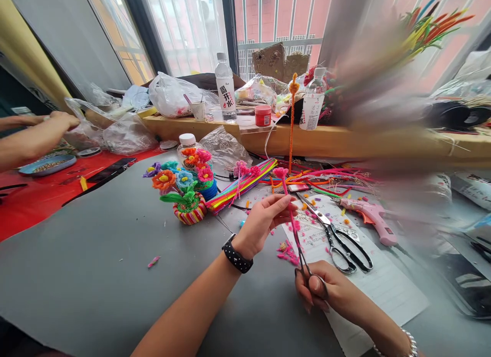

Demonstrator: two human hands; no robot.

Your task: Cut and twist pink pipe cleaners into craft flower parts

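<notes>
My left hand (263,221) pinches a pink pipe-cleaner flower (281,174) by its stem, with the bloom pointing up. In my right hand (317,286) is a pair of slim metal forceps (299,253) with finger loops. Their jaws meet the lower part of the pink stem; whether they clamp it I cannot tell. Pink fuzzy scraps (288,253) lie just left of the forceps. Large black-handled scissors (337,239) rest to the right on a white paper sheet (378,285).
A striped pot (190,211) of pipe-cleaner flowers stands left, near bundled pipe cleaners (245,185). A pink glue gun (374,219) lies right. Bottles (225,91) line the ledge (184,128). Another person's arm (34,139) reaches in at left. A blur covers the right side.
</notes>
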